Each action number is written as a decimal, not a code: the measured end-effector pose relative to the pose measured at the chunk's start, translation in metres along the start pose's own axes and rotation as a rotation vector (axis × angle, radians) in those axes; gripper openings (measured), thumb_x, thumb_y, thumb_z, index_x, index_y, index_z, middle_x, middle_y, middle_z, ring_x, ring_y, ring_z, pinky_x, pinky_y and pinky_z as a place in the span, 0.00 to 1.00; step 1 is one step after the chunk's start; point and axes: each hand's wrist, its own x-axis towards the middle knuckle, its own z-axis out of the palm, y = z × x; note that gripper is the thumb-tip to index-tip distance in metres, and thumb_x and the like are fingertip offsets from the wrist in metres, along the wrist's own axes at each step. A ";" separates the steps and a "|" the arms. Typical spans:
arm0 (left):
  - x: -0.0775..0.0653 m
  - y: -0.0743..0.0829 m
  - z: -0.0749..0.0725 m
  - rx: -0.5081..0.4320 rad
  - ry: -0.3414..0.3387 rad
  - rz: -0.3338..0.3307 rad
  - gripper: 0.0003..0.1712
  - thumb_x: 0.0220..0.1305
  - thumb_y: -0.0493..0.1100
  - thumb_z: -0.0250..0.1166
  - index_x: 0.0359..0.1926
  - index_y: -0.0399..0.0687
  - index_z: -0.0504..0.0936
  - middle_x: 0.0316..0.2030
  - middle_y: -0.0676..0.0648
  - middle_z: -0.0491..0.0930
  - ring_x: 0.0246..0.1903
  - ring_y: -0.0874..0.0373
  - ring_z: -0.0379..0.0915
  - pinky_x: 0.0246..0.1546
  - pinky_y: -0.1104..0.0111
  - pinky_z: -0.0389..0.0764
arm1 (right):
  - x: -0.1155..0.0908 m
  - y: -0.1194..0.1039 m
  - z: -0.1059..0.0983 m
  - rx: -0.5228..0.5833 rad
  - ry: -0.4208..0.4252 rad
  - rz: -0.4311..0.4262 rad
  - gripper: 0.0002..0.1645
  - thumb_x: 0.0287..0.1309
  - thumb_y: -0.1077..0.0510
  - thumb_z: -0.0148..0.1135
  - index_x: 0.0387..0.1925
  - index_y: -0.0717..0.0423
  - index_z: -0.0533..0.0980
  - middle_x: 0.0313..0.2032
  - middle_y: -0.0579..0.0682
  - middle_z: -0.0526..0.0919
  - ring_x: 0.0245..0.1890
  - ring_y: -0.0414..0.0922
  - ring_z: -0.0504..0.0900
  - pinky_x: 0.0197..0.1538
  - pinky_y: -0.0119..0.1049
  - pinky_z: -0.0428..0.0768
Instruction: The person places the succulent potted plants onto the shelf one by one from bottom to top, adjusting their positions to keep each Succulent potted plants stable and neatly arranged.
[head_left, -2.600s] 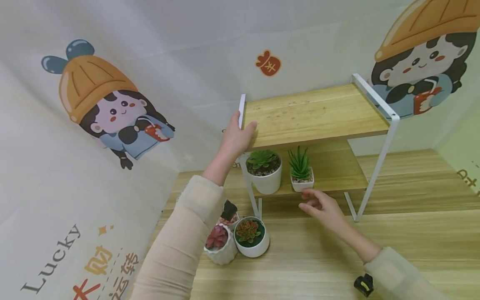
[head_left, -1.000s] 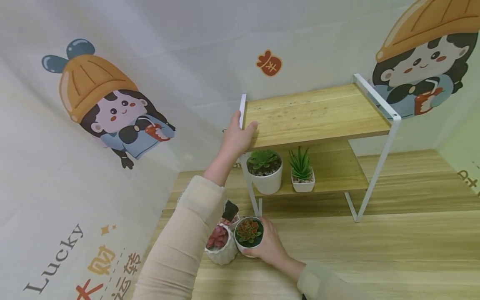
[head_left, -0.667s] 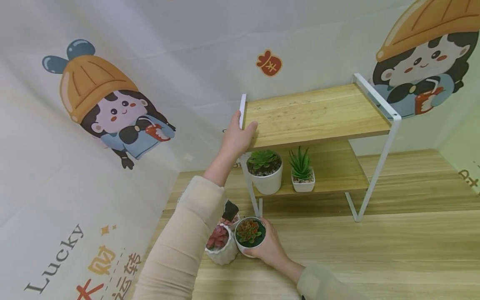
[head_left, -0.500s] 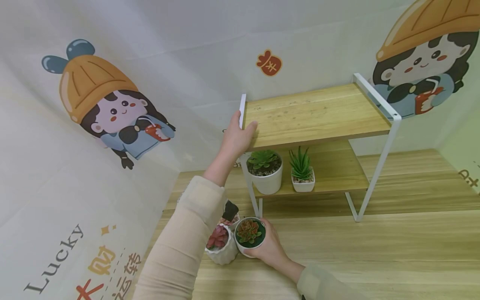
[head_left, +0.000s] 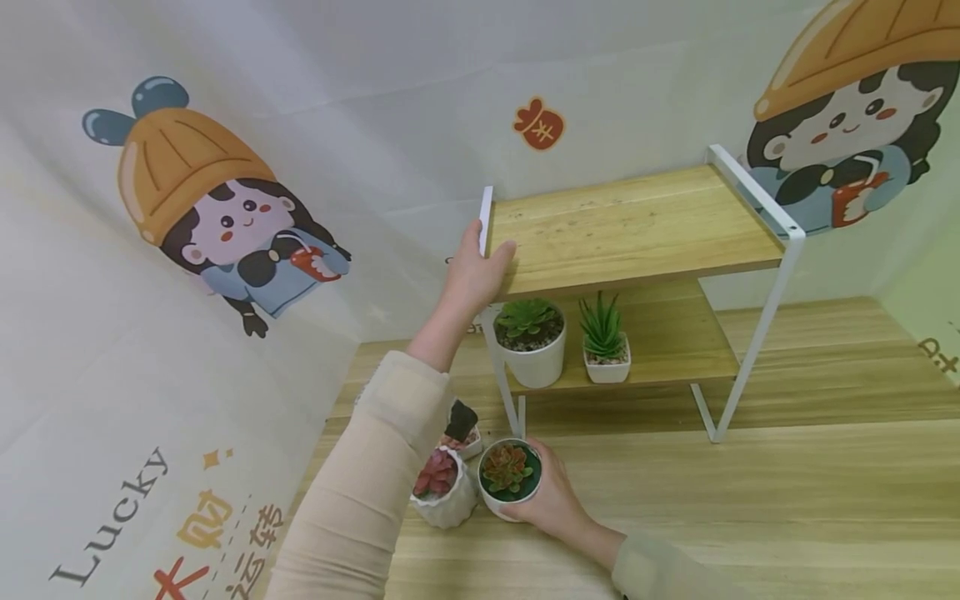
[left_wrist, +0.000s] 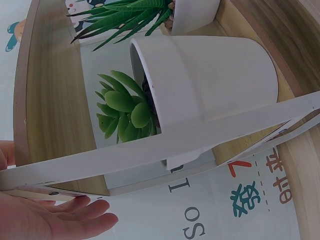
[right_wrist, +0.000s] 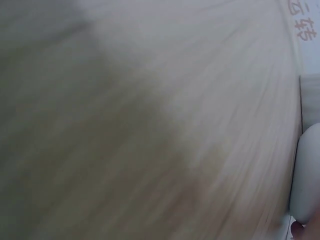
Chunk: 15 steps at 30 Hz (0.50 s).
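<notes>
My right hand [head_left: 551,502] grips a small round white pot with a reddish-green succulent [head_left: 507,468], fingers behind the pot and thumb in front. In the right wrist view only part of the white pot [right_wrist: 307,175] shows at the right edge, beside a sliver of hand. My left hand [head_left: 474,271] holds the upper left corner of the two-tier wooden shelf [head_left: 630,225], thumb over the top board and fingers outside the white frame. On the lower tier stand a larger white pot with a green succulent [head_left: 534,365] and a square pot with a spiky aloe-like plant [head_left: 606,369].
Left of the held succulent are a ribbed white pot with a pink succulent [head_left: 444,500] and a pot with a dark plant [head_left: 461,423], partly hidden by the left sleeve. The shelf stands on a wood-grain table [head_left: 825,500] before a printed cloth backdrop [head_left: 405,125].
My right hand has left the aloe pot's side, taken hold of the reddish-green succulent's pot and shifted it slightly right, apart from the pink one. The left hand stays on the shelf.
</notes>
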 end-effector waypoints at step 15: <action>0.000 0.000 0.001 0.002 0.003 0.004 0.36 0.57 0.53 0.48 0.63 0.52 0.43 0.59 0.46 0.55 0.54 0.53 0.56 0.50 0.61 0.61 | -0.021 0.006 -0.042 0.083 -0.238 0.017 0.63 0.16 0.46 0.73 0.58 0.56 0.49 0.52 0.54 0.61 0.51 0.53 0.62 0.52 0.52 0.59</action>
